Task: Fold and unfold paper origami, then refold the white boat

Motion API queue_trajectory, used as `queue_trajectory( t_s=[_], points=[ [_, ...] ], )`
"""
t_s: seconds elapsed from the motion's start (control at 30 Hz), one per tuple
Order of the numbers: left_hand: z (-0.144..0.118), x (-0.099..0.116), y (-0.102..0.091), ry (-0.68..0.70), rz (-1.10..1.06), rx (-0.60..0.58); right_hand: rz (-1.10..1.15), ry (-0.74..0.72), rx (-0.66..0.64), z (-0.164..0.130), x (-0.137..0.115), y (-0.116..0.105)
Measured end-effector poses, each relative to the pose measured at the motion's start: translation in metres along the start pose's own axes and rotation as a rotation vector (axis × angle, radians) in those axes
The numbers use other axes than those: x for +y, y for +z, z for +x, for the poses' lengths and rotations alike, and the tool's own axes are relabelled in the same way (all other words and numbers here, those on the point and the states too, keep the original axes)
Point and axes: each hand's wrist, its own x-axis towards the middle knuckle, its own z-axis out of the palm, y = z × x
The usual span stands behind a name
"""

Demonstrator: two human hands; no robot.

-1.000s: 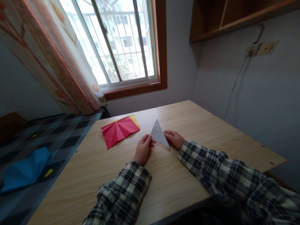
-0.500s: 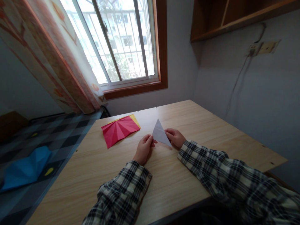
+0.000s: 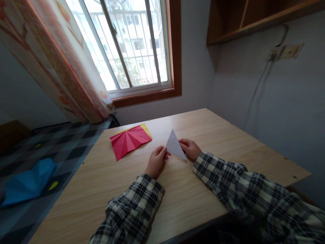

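While the left hand (image 3: 155, 162) and right hand (image 3: 190, 149) pinch opposite edges of the white folded paper triangle (image 3: 174, 145), just right of the red creased sheet (image 3: 129, 141) on the table (image 3: 223, 142), uneven finger pressure could skew its creases.

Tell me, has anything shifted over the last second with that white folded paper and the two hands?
Very little. The white paper triangle has slid slightly to the right across the table, and both hands went with it: the left hand at its left edge, the right hand behind its right edge. Neither let go. The red creased paper, the yellow sheet under it and the blue paper lie as before.
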Motion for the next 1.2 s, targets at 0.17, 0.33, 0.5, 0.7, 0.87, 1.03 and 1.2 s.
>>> queue_trajectory(
  t_s=[0.17, 0.33, 0.5, 0.7, 0.87, 1.03, 1.2],
  points=[
    [0.0, -0.002, 0.0, -0.014, -0.022, -0.003, 0.073, 0.052, 0.015, 0.0, 0.002, 0.001],
    [0.0, 0.0, 0.0, -0.004, 0.002, -0.015, 0.095, 0.054, 0.023, 0.001, 0.007, 0.001],
    [-0.001, 0.002, 0.0, -0.016, 0.035, -0.016, 0.104, 0.072, 0.029, 0.002, 0.011, 0.001],
    [-0.004, 0.007, 0.002, -0.007, 0.078, -0.017, 0.18, 0.057, -0.015, 0.002, 0.01, 0.002],
    [-0.006, 0.01, 0.003, 0.003, 0.139, -0.024, 0.232, 0.044, -0.06, 0.002, 0.007, 0.003],
    [-0.007, 0.01, 0.004, 0.017, 0.164, -0.031, 0.228, 0.005, -0.074, 0.001, 0.003, 0.004],
    [-0.007, 0.011, 0.005, 0.004, 0.158, -0.04, 0.212, -0.016, -0.076, 0.0, 0.001, 0.004]
  ],
)
